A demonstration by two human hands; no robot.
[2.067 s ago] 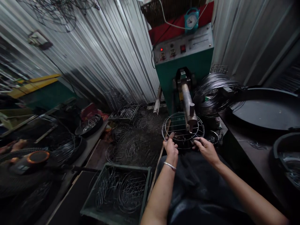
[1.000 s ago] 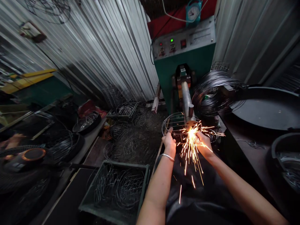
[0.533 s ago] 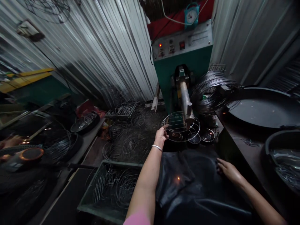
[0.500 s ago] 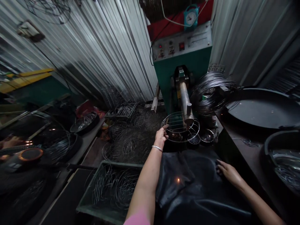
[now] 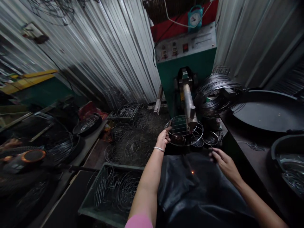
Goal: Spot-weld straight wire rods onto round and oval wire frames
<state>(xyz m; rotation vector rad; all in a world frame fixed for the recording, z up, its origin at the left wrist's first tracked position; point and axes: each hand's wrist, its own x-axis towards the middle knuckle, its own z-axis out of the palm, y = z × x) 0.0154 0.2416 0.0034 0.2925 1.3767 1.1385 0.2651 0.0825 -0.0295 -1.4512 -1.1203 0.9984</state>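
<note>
My left hand (image 5: 163, 136) grips the left rim of a round wire rack (image 5: 174, 127), with the index finger stretched along it. The rack, a ring with thin bars across, sits under the blunt tip of a metal arm (image 5: 189, 103) on a green machine (image 5: 163, 74). My right hand (image 5: 223, 161) is above the black apron (image 5: 190, 193), right of and nearer than the rack. Its fingertips are pinched together; whether a small piece is between them is too dark to make out. A glowing orange spark (image 5: 192, 172) shows over the apron.
A green bin (image 5: 86, 209) of wire racks stands at lower left, with more wire pieces (image 5: 128, 142) heaped behind. A wire coil (image 5: 219, 91), a large black pan (image 5: 273, 110) and a black tub (image 5: 275, 152) are on the right. Another person's hand (image 5: 10, 144) is at far left.
My right hand has risen from the apron and moved left toward the rack. The left hand still holds the rack in place. The spark has shifted, and the machine's small red light has gone dark.
</note>
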